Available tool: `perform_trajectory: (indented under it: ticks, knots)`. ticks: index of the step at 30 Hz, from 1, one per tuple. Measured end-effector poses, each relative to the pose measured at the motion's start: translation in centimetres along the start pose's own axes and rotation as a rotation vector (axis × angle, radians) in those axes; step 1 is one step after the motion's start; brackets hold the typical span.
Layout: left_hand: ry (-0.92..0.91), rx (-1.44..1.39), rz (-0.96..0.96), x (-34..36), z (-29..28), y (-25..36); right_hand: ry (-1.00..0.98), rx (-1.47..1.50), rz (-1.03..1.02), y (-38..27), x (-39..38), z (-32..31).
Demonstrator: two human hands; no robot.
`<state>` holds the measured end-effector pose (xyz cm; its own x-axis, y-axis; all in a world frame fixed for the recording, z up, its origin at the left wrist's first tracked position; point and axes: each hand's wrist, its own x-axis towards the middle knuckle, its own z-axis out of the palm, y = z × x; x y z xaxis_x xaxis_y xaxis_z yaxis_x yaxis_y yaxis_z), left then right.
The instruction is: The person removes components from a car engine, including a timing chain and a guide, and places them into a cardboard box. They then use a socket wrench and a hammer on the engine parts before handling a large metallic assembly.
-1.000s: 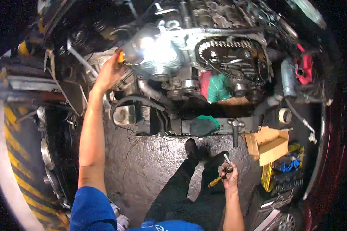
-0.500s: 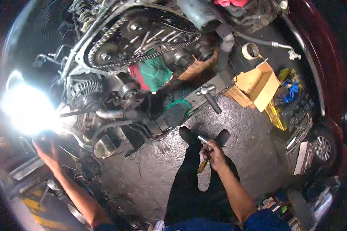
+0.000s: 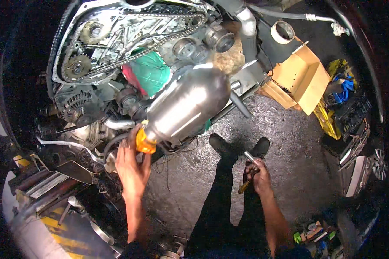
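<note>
My left hand (image 3: 133,166) is closed on the orange-yellow base of a work lamp (image 3: 188,103) with a large shiny metal shade. The shade tilts up to the right and lights the engine's timing chain (image 3: 129,69) and its toothed sprockets (image 3: 77,65). Above my right leg, my right hand (image 3: 260,175) is closed round a slim tool (image 3: 244,186) with a yellowish handle end. A short metal tube (image 3: 249,156) pokes out past the thumb of that hand. Whether tube and handle are one piece is hidden by the fingers.
A green and red cloth (image 3: 149,73) is tucked below the chain cover, near the alternator (image 3: 80,108). An open cardboard box (image 3: 300,80) stands at the right, with a cream ring (image 3: 282,33) beyond it. A black tool case (image 3: 352,108) lies farther right. The concrete floor (image 3: 190,185) looks wet.
My left hand has brought the lamp rightward from the far left, and its glare has turned from me toward the engine. My right hand keeps its tool, slightly farther right in view.
</note>
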<state>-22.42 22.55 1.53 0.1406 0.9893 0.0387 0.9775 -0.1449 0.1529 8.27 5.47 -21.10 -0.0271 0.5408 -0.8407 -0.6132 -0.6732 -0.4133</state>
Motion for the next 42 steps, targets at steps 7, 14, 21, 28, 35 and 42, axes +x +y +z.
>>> perform_trajectory:
  ticks: [7,14,21,28,35,42]
  knots:
    - [0.152,-0.016,0.027,2.4,3.2,3.6,0.076,0.061,0.048,1.5,0.2,-4.0]
    - [0.127,-0.075,-0.084,2.5,3.4,5.2,0.08,0.02,0.046,0.9,-0.3,-5.0]
    - [0.185,-0.086,-0.105,0.2,0.0,1.3,0.023,0.043,-0.017,-1.4,-1.0,-3.6]
    - [0.273,-0.182,-0.264,-3.1,-6.1,-9.7,0.027,-0.098,-0.003,-3.0,-1.6,-2.1]
    - [0.384,-0.096,-0.268,-3.6,-12.3,-20.4,-0.002,-0.172,-0.003,-2.7,-2.5,3.7]
    - [0.43,-0.106,-0.096,3.4,-15.2,-25.3,-0.042,-0.169,-0.033,-2.4,-2.7,8.6]
